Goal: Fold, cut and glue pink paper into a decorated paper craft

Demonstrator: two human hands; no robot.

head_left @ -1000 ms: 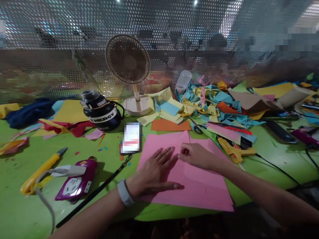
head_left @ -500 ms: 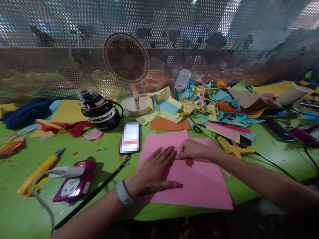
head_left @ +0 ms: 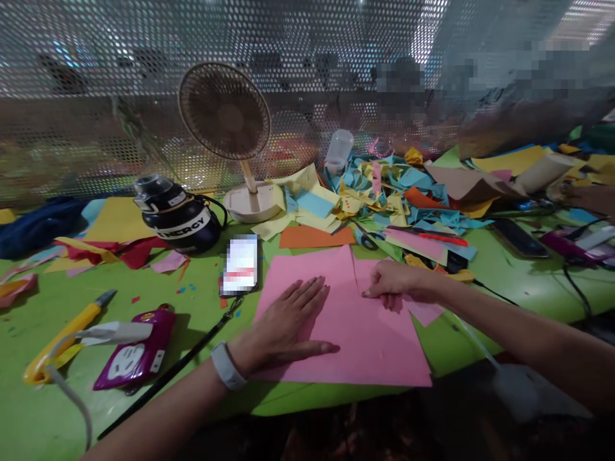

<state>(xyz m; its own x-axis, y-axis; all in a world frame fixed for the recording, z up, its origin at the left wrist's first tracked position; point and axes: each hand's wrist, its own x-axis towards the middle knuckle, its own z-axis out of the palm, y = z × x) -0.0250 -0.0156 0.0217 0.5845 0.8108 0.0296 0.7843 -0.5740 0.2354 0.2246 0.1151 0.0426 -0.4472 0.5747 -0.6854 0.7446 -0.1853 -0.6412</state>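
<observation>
Large pink paper (head_left: 355, 346) lies on the green table, with a slit or edge running down from its top near the middle. My left hand (head_left: 293, 323) rests flat on its left part, fingers spread, a pale band on the wrist. On the right part, my right hand (head_left: 394, 282) is closed, thumb and fingers pressed together at the paper beside the slit. Whether a piece of paper is pinched there is too small to tell. A smaller pink piece (head_left: 425, 312) sticks out under my right wrist.
A lit phone (head_left: 241, 266), bottle (head_left: 180, 218) and fan (head_left: 252, 202) stand left and behind. A yellow cutter (head_left: 70, 339) and purple power bank (head_left: 137, 349) lie left. Scissors (head_left: 369, 240), a yellow glue gun (head_left: 461, 275) and paper scraps (head_left: 384, 192) lie beyond.
My right hand has moved right across the paper, away from my left hand, and the slit now shows between them. The whole view has shifted slightly.
</observation>
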